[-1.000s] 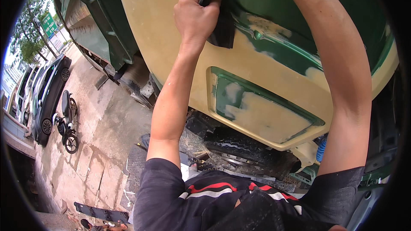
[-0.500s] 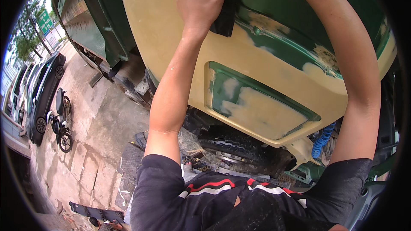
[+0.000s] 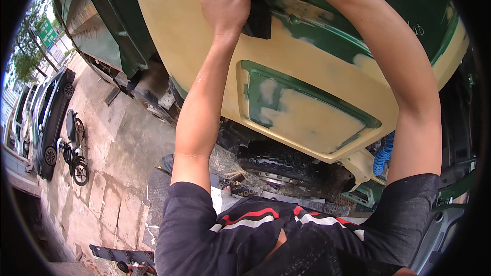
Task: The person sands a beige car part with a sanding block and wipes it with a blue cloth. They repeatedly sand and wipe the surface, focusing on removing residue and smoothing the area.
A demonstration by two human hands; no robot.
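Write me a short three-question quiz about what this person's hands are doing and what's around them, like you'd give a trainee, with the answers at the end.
1. True or false: the left hand grips a black sheet.
2. What colour is the coil low on the right side of the picture? A) red B) blue C) white
3. Fill in the blank: the vehicle panel shows areas of pale yellow and ____.

Key: 1. True; 2. B; 3. green.
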